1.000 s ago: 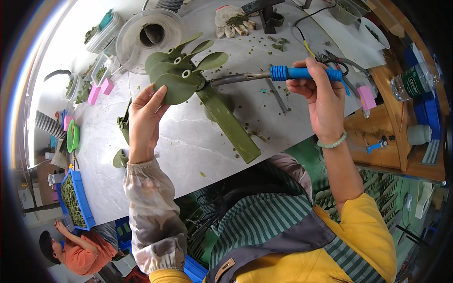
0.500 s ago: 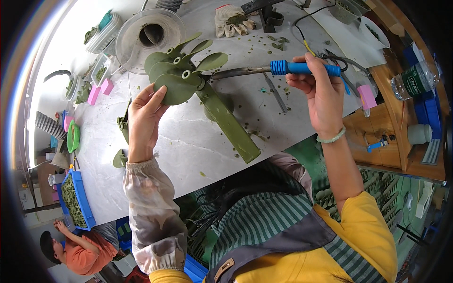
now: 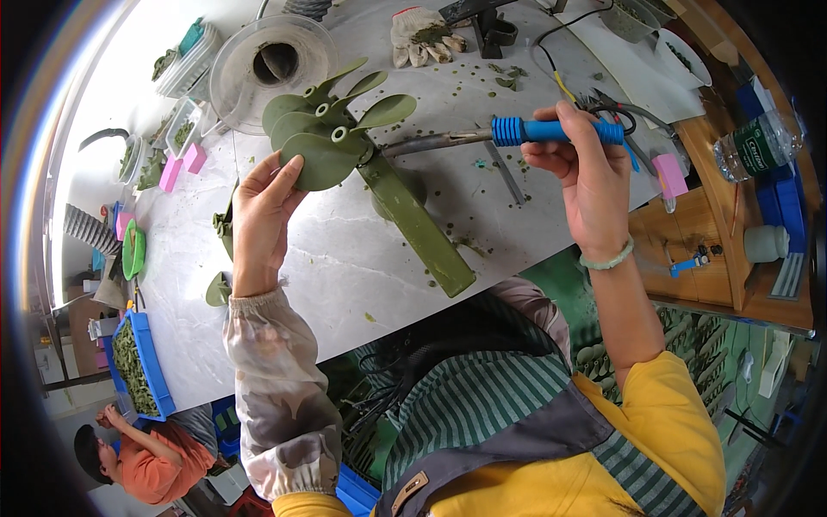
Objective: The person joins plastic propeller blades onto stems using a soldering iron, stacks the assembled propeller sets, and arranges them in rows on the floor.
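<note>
My left hand (image 3: pixel 265 207) pinches a blade of a dark green propeller (image 3: pixel 317 164) between thumb and fingers. Several such propellers sit close together, their pale-rimmed hubs showing. They meet the upper end of a flat green bar (image 3: pixel 418 228), which slants down toward the table's near edge. In my right hand (image 3: pixel 593 185) is a soldering iron (image 3: pixel 551 131) with a ribbed blue handle and a long, darkened metal blade. Its tip reaches the joint between propeller and bar; exact contact is too small to tell. A thin grey metal tool (image 3: pixel 506 174) lies below the iron.
A clear round basin (image 3: pixel 228 99) stands behind the propellers. Gloves (image 3: pixel 422 36), green crumbs and a cable (image 3: pixel 560 82) lie across the far table. A blue tray (image 3: pixel 155 366) of green pieces is at left, near a person in orange (image 3: pixel 164 461). Pink blocks (image 3: pixel 668 177) sit right.
The iron has shifted very slightly, its tip still at the joint. My left hand and the propellers have barely moved. The other person's hands have shifted a little.
</note>
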The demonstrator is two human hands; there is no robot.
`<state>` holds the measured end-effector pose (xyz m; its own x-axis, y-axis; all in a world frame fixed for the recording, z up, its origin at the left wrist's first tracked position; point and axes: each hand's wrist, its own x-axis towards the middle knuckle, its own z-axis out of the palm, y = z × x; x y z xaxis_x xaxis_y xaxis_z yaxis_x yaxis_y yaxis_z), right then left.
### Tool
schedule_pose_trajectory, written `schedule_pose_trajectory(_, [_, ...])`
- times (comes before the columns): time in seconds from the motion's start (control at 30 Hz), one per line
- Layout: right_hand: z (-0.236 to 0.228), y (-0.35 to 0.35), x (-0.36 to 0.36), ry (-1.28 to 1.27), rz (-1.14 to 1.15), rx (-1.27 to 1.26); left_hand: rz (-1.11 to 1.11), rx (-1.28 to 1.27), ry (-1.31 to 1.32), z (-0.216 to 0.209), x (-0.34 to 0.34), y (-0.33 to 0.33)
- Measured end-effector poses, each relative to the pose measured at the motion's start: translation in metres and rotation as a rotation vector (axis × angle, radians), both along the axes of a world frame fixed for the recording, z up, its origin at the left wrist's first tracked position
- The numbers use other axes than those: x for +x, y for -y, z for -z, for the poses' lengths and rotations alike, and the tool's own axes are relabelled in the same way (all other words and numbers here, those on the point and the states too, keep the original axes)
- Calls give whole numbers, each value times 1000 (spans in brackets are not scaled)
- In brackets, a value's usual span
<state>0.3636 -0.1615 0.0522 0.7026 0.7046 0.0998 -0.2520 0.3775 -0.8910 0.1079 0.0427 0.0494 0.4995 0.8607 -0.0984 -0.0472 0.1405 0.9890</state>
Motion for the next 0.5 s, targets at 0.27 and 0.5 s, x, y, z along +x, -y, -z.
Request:
schedule_pose_trajectory(0.27, [1,-4,1,-26,26,-4,18,-7,12,-2,0,1])
schedule_pose_trajectory(0.5, [2,-6,2,-30,29,12,20,-20,8,-1,-1,-2])
